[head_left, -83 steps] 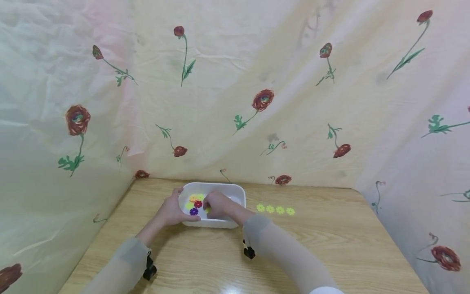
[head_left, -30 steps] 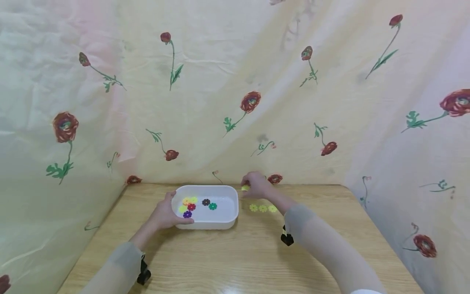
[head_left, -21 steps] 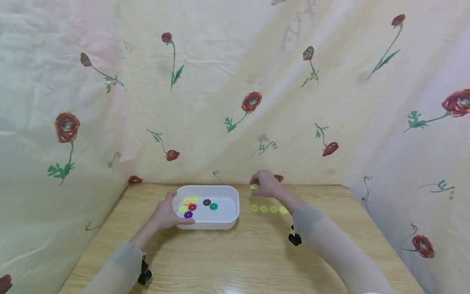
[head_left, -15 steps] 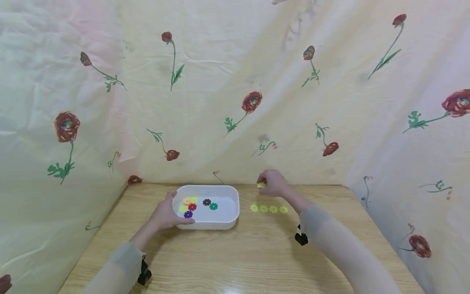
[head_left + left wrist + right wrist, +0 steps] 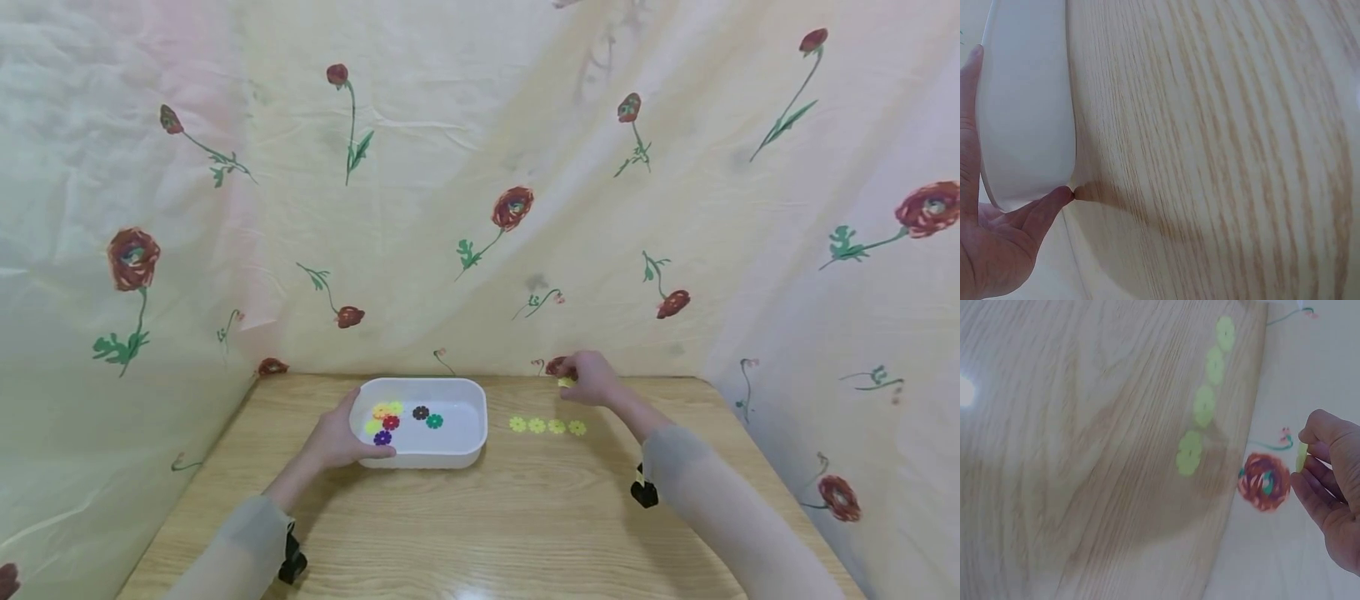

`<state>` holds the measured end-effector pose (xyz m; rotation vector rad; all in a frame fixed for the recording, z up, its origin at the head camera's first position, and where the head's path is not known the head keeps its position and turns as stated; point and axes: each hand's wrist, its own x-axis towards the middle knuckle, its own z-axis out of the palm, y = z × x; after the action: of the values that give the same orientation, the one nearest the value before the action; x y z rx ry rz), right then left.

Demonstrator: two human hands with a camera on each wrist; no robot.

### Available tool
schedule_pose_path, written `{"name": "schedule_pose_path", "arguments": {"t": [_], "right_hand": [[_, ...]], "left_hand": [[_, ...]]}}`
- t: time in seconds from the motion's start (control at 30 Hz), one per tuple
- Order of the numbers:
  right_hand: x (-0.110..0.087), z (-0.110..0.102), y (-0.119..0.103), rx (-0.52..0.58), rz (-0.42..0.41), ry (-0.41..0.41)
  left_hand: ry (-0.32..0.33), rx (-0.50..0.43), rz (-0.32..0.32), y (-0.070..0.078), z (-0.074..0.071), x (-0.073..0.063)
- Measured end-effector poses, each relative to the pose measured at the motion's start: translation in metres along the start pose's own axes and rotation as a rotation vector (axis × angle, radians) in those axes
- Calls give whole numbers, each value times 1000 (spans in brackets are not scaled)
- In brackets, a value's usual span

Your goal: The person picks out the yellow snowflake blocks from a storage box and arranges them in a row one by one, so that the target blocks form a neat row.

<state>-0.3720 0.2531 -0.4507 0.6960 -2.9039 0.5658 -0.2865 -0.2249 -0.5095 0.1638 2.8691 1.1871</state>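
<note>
In the head view my left hand (image 5: 335, 437) grips the left end of a white plastic tub (image 5: 450, 458), thumb along its near rim. The left wrist view shows the fingers curled round the tub's corner (image 5: 1029, 125). My right hand (image 5: 594, 381) pinches a yellow flower-shaped disc (image 5: 1301, 456) between thumb and fingers, in the air above the table's back edge. Below it, a row of several yellow flower discs (image 5: 556, 426) lies flat on the table, right of the tub.
Inside the tub lie a red disc (image 5: 391, 422), a purple disc (image 5: 382, 437), a brown disc (image 5: 421, 412), a green disc (image 5: 434, 422) and some yellow and orange ones (image 5: 381, 411). A flowered cloth (image 5: 450, 250) hangs behind the wooden table (image 5: 450, 533).
My right hand came out of the tub with a yellow disc and has moved right, behind the row, to beyond its middle. The left hand keeps its hold on the tub.
</note>
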Motion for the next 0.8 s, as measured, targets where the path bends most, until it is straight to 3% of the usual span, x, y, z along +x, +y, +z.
{"name": "schedule_pose_path", "arguments": {"t": [0.43, 0.8], "right_hand": [[-27, -3, 25, 5, 51, -12], [-43, 6, 47, -2, 59, -18]], "left_hand": [[-11, 15, -14, 2, -2, -2], [-12, 19, -9, 1, -1, 0]]}}
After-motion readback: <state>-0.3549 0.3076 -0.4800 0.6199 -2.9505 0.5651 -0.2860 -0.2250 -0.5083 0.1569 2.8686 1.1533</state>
